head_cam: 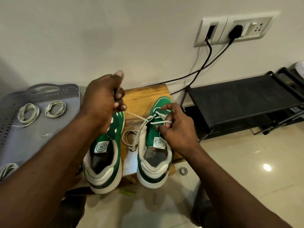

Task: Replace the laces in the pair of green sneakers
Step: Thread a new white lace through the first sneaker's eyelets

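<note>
As right hand (176,127) pinches its cream lace (136,116), green sneaker (151,137), partly laced.

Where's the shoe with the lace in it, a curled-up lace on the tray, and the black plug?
laced sneaker (150,136): head view, on its green tongue.
coiled lace (57,102): head view, on the top edge of the right-hand coil.
black plug (235,30): head view, on the plug's body.
</note>
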Available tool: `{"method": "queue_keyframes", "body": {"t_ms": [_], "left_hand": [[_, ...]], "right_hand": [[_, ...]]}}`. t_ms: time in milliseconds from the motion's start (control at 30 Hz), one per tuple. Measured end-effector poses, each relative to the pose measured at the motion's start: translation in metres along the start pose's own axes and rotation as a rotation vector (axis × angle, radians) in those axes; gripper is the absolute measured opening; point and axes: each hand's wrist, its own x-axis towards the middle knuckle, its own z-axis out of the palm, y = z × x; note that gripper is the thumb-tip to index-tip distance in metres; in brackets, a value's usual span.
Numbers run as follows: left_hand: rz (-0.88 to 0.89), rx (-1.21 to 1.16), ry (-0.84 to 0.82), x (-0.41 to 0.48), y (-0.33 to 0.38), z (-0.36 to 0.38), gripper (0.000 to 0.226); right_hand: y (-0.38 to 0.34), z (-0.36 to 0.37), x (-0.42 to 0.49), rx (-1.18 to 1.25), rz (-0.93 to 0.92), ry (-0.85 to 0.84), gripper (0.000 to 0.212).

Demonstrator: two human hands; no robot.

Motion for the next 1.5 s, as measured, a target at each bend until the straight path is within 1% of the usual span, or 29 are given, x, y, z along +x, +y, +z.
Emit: {"method": "queue_keyframes", "body": {"t_ms": [67,100,167,233,267,300,333,400,467,500,533,600,633,667,700,733,767,800,833,867,900,933,1033,1067,1133,1267,1367,1433,1500], "left_hand": [[0.024,0.345,0.051,0.003,-0.005,-0.003,0.028],[0.063,0.552,0.048,0.005,-0.009,-0.005,0.024],[0.14,0.99,-0.064,0.005,-0.017,-0.006,0.019],[0.106,1.311,-0.243,0.003,-0.024,-0.004,0.019],[0.064,1.414,-0.313,0.003,-0.028,-0.002,0.024],[0.041,1.46,-0.357,0.003,-0.03,-0.001,0.026],[0.037,1.46,-0.369,0.002,-0.031,0.0,0.027],[0.066,1.431,-0.369,0.003,-0.031,0.002,0.025],[0.066,1.411,-0.357,0.003,-0.03,0.004,0.025],[0.04,1.332,-0.32,0.003,-0.028,0.003,0.024],[0.002,1.136,-0.252,0.003,-0.024,0.002,0.022],[-0.026,0.468,-0.12,0.002,-0.008,-0.003,0.023],[-0.016,0.136,-0.087,0.002,0.0,-0.007,0.027],[-0.023,-0.128,-0.083,0.001,0.008,-0.009,0.03],[-0.065,-0.294,-0.068,0.001,0.011,-0.011,0.034],[-0.113,-0.351,-0.03,0.0,0.011,-0.012,0.037],[-0.138,-0.26,0.019,0.0,0.007,-0.012,0.037],[-0.108,-0.019,0.068,0.0,0.003,-0.011,0.031],[-0.032,0.322,0.111,0.001,-0.003,-0.011,0.02],[0.054,0.639,0.11,0.0,-0.008,-0.01,0.008],[0.129,0.89,0.067,-0.001,-0.013,-0.008,0.012],[0.161,1.047,-0.008,-0.002,-0.016,-0.006,0.017],[0.094,1.357,-0.278,-0.004,-0.027,0.0,0.03],[0.07,1.396,-0.338,-0.003,-0.032,0.0,0.032],[0.017,1.376,-0.396,-0.003,-0.035,0.003,0.029],[-0.069,1.289,-0.415,-0.003,-0.032,0.005,0.025],[-0.117,1.163,-0.429,-0.006,-0.03,0.006,0.016],[-0.131,1.132,-0.419,-0.008,-0.029,0.008,0.012],[-0.153,1.109,-0.398,-0.007,-0.03,0.009,0.011]], "right_hand": [[0.0,-0.007,0.001,0.146,-0.072,0.119,0.053],[-0.002,-0.011,0.001,0.199,-0.112,0.19,0.05],[-0.003,-0.015,0.001,0.228,-0.143,0.261,0.051],[-0.003,-0.01,0.001,0.192,-0.108,0.184,0.064],[-0.003,-0.006,0.0,0.157,-0.076,0.113,0.073],[-0.001,-0.002,-0.001,0.105,-0.058,0.049,0.081],[0.001,0.002,-0.002,0.032,-0.051,0.003,0.086],[0.002,0.004,-0.002,-0.106,-0.046,-0.043,0.087],[0.001,0.004,-0.001,-0.171,-0.032,-0.047,0.086],[0.002,0.005,-0.001,-0.188,-0.023,-0.047,0.085],[0.002,0.005,-0.001,-0.198,-0.015,-0.047,0.085],[0.002,0.006,0.0,-0.194,-0.004,-0.046,0.084],[0.002,0.007,0.0,-0.185,0.004,-0.046,0.084],[0.002,0.007,0.0,-0.177,0.014,-0.045,0.083],[0.003,0.007,0.0,-0.172,0.021,-0.044,0.083],[0.003,0.008,0.0,-0.17,0.025,-0.045,0.083],[0.003,0.008,0.001,-0.17,0.027,-0.046,0.083],[0.003,0.008,0.001,-0.173,0.029,-0.047,0.082],[0.003,0.009,0.0,-0.177,0.029,-0.049,0.082],[0.002,0.009,0.0,-0.182,0.028,-0.05,0.081],[0.002,0.01,0.0,-0.187,0.029,-0.051,0.08],[0.001,0.01,0.0,-0.191,0.032,-0.05,0.08],[0.002,0.01,0.0,-0.201,0.032,-0.042,0.078],[0.002,0.01,0.0,-0.201,0.03,-0.041,0.078],[0.0,0.007,-0.001,-0.193,0.039,-0.046,0.075],[-0.004,0.003,-0.004,-0.222,-0.001,-0.083,0.071],[-0.006,0.003,-0.011,-0.347,-0.05,-0.128,0.074],[-0.005,0.002,-0.012,-0.33,-0.019,-0.075,0.065],[-0.004,0.001,-0.011,-0.198,0.042,0.023,0.05]]}}
